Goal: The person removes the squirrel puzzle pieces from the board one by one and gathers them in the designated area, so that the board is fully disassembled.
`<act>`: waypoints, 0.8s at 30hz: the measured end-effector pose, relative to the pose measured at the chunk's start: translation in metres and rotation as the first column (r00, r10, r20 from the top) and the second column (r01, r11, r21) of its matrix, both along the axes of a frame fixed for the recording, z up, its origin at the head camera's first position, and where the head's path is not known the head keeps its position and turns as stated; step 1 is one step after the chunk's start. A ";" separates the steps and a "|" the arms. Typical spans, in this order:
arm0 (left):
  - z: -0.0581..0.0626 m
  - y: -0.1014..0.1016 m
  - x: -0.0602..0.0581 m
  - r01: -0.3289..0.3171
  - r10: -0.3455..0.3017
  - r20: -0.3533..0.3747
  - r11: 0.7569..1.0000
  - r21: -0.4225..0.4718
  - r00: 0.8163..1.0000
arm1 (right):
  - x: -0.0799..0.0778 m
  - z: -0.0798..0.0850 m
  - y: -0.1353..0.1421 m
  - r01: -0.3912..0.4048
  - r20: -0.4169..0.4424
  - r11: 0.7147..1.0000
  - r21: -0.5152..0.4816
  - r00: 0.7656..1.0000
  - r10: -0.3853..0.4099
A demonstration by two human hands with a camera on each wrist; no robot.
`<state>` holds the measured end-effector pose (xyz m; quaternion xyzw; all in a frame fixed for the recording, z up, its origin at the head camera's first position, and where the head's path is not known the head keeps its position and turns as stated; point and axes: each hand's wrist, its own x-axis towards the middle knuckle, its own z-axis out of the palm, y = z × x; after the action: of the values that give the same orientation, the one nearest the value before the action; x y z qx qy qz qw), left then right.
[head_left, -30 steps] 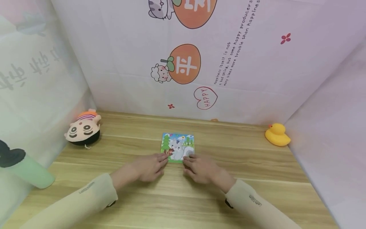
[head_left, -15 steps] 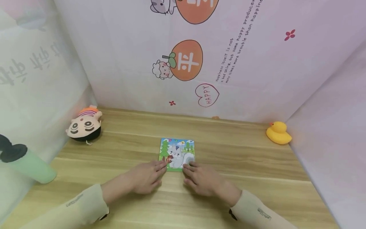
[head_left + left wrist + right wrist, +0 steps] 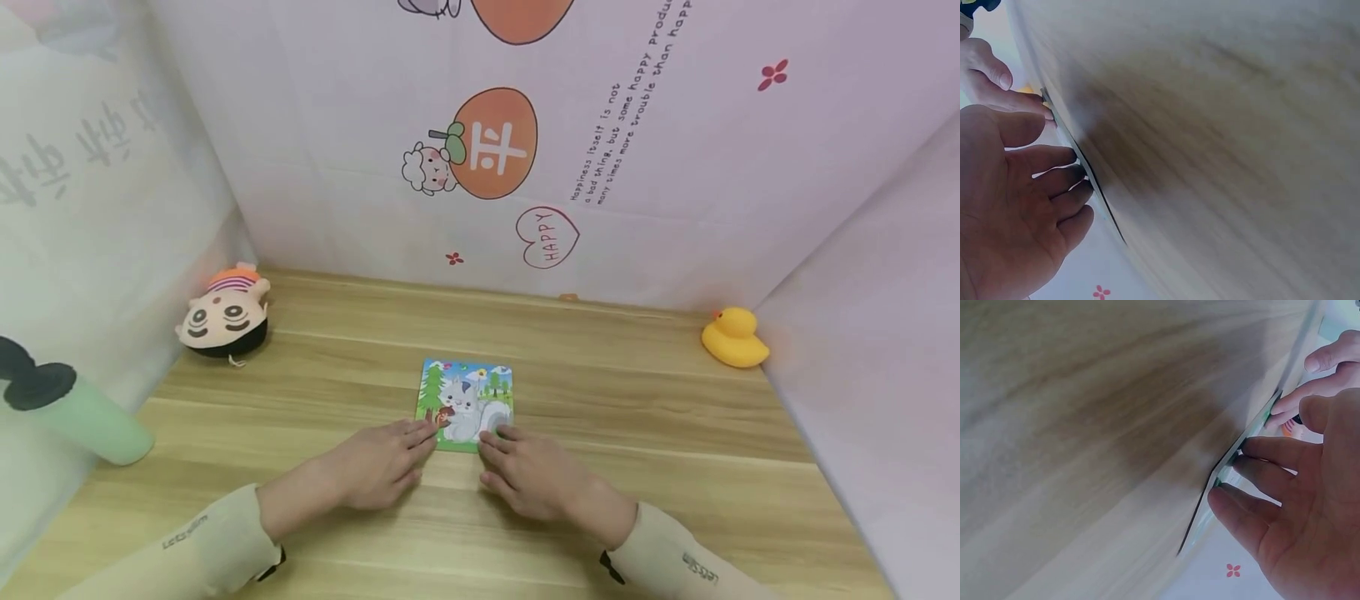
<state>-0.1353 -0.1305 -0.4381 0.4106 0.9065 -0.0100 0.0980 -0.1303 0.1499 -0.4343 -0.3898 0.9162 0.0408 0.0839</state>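
A thin square picture board (image 3: 467,400), printed with a grey squirrel among green trees, lies flat on the wooden table. At its near left corner, the fingertips of my left hand (image 3: 378,467) rest on the printed face, fingers extended. My right hand (image 3: 536,473) touches the near right corner in the same way, fingers a little spread. From the left wrist, the left palm (image 3: 1022,212) is seen with fingertips on top of the board's thin edge (image 3: 1100,194). The right wrist view has the right hand's fingers (image 3: 1272,478) pressing on the board's edge (image 3: 1210,481).
A plush doll (image 3: 225,315) lies at the back left corner of the table (image 3: 637,433). Nearer on the left, a green bottle with a black lid (image 3: 82,412) leans over. A yellow rubber duck (image 3: 735,337) sits at the back right. Printed cloth walls (image 3: 337,150) enclose the table.
Both hands have drawn the board a short way toward the person, mostly in the first half second. The head view has shifted slightly; the fingers keep their places on the board.
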 end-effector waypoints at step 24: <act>0.011 0.027 -0.082 -0.009 0.009 0.035 1.000 0.020 0.999 | -0.078 0.007 0.008 0.206 -0.048 0.967 -0.150 0.975 -0.215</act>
<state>-0.2173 -0.1033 -0.4267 0.4075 0.9065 0.0066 0.1100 -0.2082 0.1581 -0.4274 -0.2937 0.9552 -0.0222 0.0303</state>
